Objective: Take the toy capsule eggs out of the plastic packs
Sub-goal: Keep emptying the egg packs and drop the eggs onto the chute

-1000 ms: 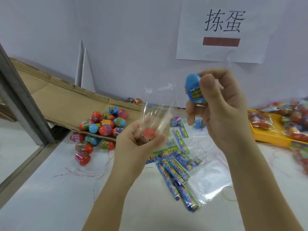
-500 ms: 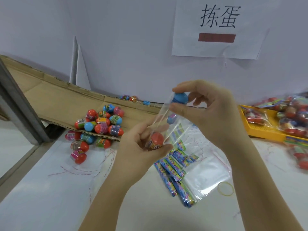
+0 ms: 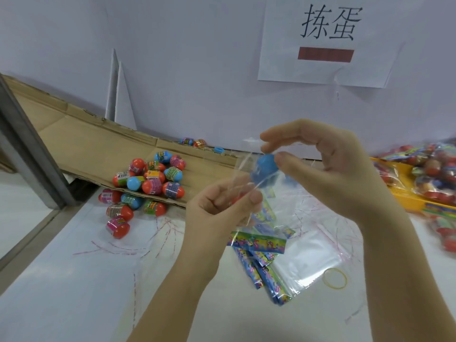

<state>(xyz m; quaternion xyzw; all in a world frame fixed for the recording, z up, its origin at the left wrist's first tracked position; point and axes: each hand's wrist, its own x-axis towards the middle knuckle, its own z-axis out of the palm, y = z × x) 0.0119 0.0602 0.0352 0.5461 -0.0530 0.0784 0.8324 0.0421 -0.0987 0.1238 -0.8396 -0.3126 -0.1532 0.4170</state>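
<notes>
My left hand [image 3: 219, 213] grips the lower part of a clear plastic pack [image 3: 243, 176], and something red shows through the film between its fingers. My right hand [image 3: 330, 169] pinches a blue capsule egg [image 3: 265, 170] at the pack's upper end, thumb below and fingers curled above. Both hands are held above the table's middle. A heap of loose red, blue and pink capsule eggs [image 3: 150, 181] lies to the left, partly on the cardboard.
A flattened cardboard sheet [image 3: 81, 144] leans at the back left. Empty packs with printed header strips [image 3: 264, 255] lie under my hands, a yellow rubber band [image 3: 334, 278] beside them. A yellow tray [image 3: 407, 198] of full packs stands at right. A metal post [image 3: 29, 149] rises at left.
My right hand has come down from holding the blue egg high to the pack's mouth. My left hand has closed tighter round the pack, hiding more of the red egg.
</notes>
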